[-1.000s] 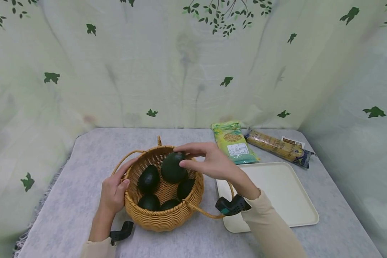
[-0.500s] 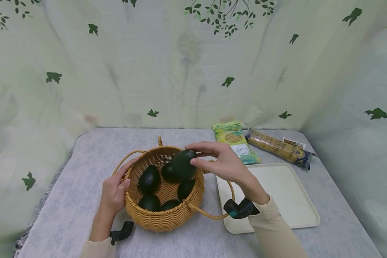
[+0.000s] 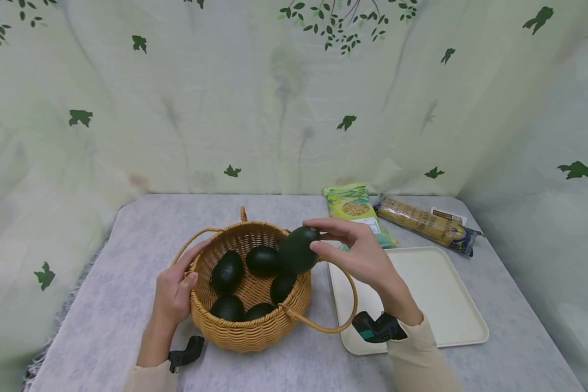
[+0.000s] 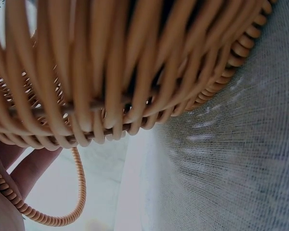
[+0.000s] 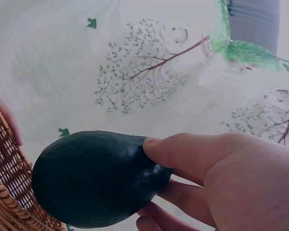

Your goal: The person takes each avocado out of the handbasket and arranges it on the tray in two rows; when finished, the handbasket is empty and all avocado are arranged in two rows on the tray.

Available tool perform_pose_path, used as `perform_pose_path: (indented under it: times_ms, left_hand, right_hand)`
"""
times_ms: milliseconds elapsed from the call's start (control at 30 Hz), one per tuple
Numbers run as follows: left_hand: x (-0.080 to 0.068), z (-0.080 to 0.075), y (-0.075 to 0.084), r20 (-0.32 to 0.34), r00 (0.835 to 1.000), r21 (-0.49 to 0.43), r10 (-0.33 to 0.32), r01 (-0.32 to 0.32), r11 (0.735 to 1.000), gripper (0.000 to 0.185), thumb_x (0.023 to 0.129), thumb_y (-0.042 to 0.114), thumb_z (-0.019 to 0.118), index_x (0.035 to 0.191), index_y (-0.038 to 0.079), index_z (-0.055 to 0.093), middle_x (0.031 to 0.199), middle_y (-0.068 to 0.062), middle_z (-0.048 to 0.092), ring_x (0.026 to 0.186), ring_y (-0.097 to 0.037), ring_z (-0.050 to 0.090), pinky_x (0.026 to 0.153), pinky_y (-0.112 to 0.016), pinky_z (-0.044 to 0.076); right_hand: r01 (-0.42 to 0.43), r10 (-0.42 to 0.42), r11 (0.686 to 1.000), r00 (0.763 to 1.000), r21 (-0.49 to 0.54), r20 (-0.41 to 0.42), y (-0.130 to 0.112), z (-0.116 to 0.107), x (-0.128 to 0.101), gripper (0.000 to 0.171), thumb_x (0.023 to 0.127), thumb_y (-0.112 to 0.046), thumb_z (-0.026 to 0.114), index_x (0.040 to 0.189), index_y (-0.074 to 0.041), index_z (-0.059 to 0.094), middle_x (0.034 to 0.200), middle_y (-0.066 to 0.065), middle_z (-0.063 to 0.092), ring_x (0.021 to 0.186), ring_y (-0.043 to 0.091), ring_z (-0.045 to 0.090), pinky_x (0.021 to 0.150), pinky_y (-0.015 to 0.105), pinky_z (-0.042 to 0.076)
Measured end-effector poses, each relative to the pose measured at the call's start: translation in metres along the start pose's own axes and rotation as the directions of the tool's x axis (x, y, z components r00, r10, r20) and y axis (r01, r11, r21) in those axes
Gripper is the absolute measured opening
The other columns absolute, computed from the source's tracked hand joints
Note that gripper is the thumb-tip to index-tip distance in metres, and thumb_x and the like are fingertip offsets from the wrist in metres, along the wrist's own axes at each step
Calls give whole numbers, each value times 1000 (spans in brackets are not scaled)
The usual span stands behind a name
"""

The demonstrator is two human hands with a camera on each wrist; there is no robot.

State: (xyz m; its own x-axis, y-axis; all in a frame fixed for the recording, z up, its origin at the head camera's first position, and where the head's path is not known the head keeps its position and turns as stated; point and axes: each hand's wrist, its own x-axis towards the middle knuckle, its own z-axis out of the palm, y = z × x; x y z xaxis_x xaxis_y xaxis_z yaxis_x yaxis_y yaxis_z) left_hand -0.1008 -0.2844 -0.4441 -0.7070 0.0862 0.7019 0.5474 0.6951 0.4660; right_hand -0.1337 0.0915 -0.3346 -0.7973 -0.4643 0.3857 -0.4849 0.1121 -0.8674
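My right hand (image 3: 365, 256) pinches a dark green avocado (image 3: 296, 253) at its narrow end, between thumb and fingers. This avocado is above the right rim of a round wicker basket (image 3: 242, 336). In the right wrist view the held avocado (image 5: 94, 180) lies sideways, with the basket's woven wall (image 5: 12, 159) to its left. Several more avocados lie in the basket, among them one at its left side (image 3: 227, 272) and one further back (image 3: 263, 261). My left hand (image 3: 173, 291) grips the basket's left rim, beside a handle; its fingers (image 4: 33, 168) show partly in the left wrist view.
Right of the basket lies a cream tray (image 3: 436, 294), with the looped basket handle (image 3: 355, 299) reaching over its left edge. Behind it are a green-yellow bag (image 3: 350, 201), a pasta packet (image 3: 421, 220) and a small label card (image 3: 448, 216). A grey cloth (image 3: 137, 234) covers the table.
The right hand has moved right with the avocado, from over the basket's interior to its right rim, uncovering another avocado behind. The left hand and basket have stayed put.
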Motion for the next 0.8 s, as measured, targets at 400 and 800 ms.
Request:
perform_pose_path:
  times_ms: [400,800]
  left_hand:
    - [-2,0,0,-1,1000,-3,-5,5,1000,52,99,18,37,145,14,61,136,-5,69,98,-31,69,86,-13,46]
    - [-1,0,0,-14,1000,-7,6,-6,1000,52,99,19,37,144,12,62,135,-5,69,93,-29,68,82,-17,49]
  right_hand:
    - [-38,35,998,998,-42,-58,3,-10,-17,40,95,-8,72,135,-14,69,134,4,70,121,17,66,101,39,54]
    - [-29,22,997,996,-76,-88,5,-23,-28,41,94,-5,73,134,-15,70,132,3,70,121,13,66,100,32,54]
